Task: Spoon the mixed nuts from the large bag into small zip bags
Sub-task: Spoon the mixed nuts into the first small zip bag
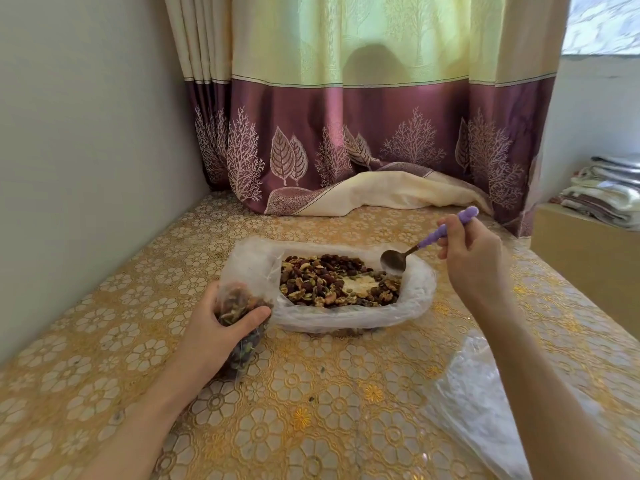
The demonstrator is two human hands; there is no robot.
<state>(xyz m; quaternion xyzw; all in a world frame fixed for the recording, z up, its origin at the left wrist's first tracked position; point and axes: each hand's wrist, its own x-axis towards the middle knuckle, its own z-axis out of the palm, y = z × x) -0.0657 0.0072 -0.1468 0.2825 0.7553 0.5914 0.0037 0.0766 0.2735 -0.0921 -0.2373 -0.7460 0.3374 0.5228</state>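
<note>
A large clear bag (pixel 420 291) lies open in the middle of the table, its rim rolled down around a layer of mixed nuts (pixel 322 282). My left hand (pixel 211 327) grips a small zip bag (pixel 242 348) mostly full of nuts, standing on the table just left of the large bag. My right hand (pixel 474 258) holds a spoon (pixel 393 261) by its purple handle. The metal bowl of the spoon looks empty and hovers over the right end of the nuts.
The table wears a gold floral cloth (pixel 311 393). Clear plastic bags (pixel 485 403) lie under my right forearm. A purple and cream curtain (pixel 346 140) drapes onto the table's back edge. A wall stands at left; a cardboard box (pixel 588 254) with folded fabric sits at right.
</note>
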